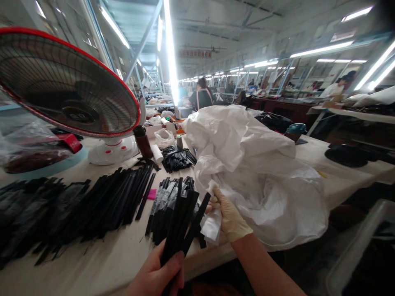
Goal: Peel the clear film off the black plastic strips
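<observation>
Black strips [181, 222] fan upward from the left hand [165, 267], whose fingers wrap their lower ends; they look light, flat and springy, likely to slip over each other, so a low hold around all suits them. The gloved right hand [226, 213] pinches a white scrap [212, 227] near one strip's tip; whether it grips that strip, I cannot tell. The tabletop [101, 263] edge runs close by; a white sheet [243, 164] crowds the right, leaving more room front-left.
</observation>
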### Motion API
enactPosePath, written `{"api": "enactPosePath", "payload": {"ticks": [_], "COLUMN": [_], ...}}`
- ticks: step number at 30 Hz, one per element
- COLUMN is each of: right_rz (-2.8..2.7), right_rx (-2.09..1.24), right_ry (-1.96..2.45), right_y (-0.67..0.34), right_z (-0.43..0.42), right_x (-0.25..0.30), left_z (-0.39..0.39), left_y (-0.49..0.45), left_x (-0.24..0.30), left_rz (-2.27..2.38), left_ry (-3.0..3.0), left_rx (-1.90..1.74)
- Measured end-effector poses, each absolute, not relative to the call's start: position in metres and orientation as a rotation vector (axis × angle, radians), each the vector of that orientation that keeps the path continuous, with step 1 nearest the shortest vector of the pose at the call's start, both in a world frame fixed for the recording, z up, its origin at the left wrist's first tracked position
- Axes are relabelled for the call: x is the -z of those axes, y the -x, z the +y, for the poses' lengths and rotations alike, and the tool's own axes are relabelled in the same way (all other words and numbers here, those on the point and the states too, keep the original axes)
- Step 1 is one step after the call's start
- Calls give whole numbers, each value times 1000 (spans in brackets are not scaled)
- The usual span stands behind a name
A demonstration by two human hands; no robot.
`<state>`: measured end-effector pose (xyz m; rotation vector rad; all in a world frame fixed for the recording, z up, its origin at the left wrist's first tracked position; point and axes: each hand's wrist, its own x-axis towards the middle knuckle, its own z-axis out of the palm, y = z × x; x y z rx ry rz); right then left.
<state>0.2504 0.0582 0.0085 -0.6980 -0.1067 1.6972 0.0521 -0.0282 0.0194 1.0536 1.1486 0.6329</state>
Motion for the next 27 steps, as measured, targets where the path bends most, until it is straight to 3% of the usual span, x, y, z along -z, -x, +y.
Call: {"api": "enactPosePath", "payload": {"ticks": [4, 13, 19, 22, 27], "right_rz": [-73, -815, -930, -1073, -673], "right_rx": [-1702, -1502, -1316, -1477, -1422], "right_ry": [733, 1016, 1127, 1072, 961], "right_y": [-251, -232, -222, -221, -239], "right_z": [56, 26, 13, 11, 31], "right_x": [-12, -15, -18, -19, -17], "left_z": [-30, -12, 1, 3, -3], "left_y": [-58, -62, -61, -58, -51], "left_x": [-22, -32, -30, -33, -30], "left_rz": [1190, 1157, 1282, 1324, 1395], "left_ry": [-1046, -1019, -1114, -1158, -1159], "left_rx": [-655, -737, -791, -885, -826]}}
